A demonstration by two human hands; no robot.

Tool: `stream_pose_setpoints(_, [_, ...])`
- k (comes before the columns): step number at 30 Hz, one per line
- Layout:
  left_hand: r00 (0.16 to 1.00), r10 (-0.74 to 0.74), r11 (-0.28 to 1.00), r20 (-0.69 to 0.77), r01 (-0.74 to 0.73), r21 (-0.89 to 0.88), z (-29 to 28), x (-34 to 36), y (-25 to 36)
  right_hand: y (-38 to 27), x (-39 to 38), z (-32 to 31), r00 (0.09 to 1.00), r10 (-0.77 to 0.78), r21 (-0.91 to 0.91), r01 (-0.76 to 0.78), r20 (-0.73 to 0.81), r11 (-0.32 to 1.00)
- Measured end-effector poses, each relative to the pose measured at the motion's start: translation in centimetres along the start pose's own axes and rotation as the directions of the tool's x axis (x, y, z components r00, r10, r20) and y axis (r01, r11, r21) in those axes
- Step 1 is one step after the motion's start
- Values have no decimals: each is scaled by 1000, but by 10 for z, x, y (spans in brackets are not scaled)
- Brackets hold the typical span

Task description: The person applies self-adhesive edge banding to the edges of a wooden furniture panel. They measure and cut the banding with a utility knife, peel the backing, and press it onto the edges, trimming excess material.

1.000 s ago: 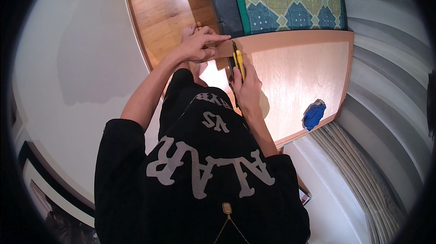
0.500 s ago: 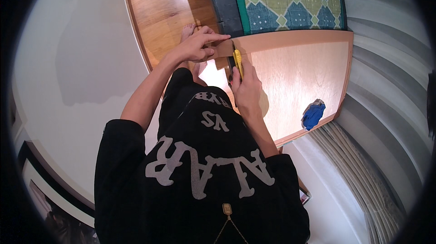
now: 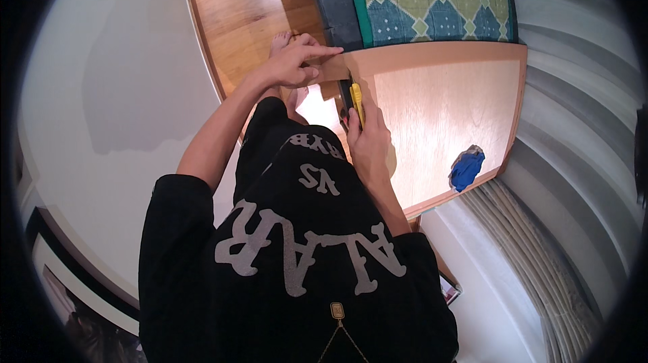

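My left hand (image 3: 294, 62) is at the near left corner of a wooden panel, its index finger stretched along the upper edge of a brown strip (image 3: 333, 68), probably tape. The strip's free end lies between that finger and the thumb; it runs past the panel's left edge. My right hand (image 3: 370, 139) is closed around a yellow utility knife (image 3: 357, 96). The blade end points away from me, close to the strip's lower edge; whether it touches is hard to tell. The pale wooden panel (image 3: 432, 106) has a brown border (image 3: 439, 54) along its far side.
A bunched blue cloth (image 3: 466, 171) fills a hole in the panel. Beyond the panel lies a blue and green patterned mattress (image 3: 432, 2) with a dark side. Grey curtains (image 3: 574, 79) hang at the right. A white wall (image 3: 121, 93) stands at the left, above wooden floor (image 3: 236, 5).
My right hand has drawn the knife slightly toward me, so its blade end sits lower against the strip. My left hand has hardly moved.
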State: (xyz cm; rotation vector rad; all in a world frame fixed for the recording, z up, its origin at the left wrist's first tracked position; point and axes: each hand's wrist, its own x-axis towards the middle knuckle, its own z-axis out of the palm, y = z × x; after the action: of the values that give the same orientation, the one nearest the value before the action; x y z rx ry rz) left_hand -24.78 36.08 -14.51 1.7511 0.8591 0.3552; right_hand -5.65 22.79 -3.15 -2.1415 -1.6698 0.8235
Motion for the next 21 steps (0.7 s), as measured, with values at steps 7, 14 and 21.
stream_pose_setpoints(7, [999, -46, 999, 19, 46, 18, -1, 0, 1, 1, -8, -5, 1000, 17, -22, -17, 9, 1000])
stream_pose_setpoints(14, [1000, 7, 998, -7, -7, 65, 2, 0, -9, 12, -19, -4, 994, 99, 28, -100, 40, 995])
stream_pose_setpoints(21, [962, -268, 963, 50, 267, 38, -3, -18, 48, 34, -9, 22, 979, -15, 137, 44, -204, 990])
